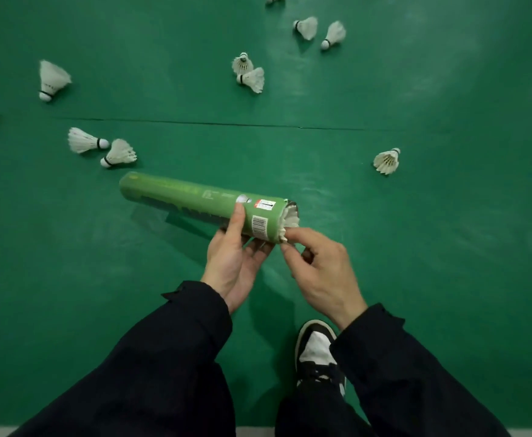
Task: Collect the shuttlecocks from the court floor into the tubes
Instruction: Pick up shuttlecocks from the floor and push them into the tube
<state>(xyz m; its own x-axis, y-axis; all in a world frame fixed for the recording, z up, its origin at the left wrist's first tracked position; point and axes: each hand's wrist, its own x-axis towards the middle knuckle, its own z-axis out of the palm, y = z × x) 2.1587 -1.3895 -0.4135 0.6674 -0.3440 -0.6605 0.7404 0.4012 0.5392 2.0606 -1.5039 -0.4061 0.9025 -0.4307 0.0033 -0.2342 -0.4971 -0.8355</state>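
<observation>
Tube (pixel 195 200) rests in your left hand (pixel 231 263), thumb curled over it, your right hand (pixel 318 272) pinching the shuttlecock (pixel 289 222) at its mouth.

Open green court floor (pixel 431 247) to the right, broken only by one shuttlecock (pixel 387 161). Bare floor also straight ahead, up to a touching pair of shuttlecocks (pixel 248 73). Left side crowded: two shuttlecocks (pixel 102 147) just beyond the far end of the green tube (pixel 195 200). Black-and-white shoe (pixel 318 351) below the right hand (pixel 318 269).
</observation>
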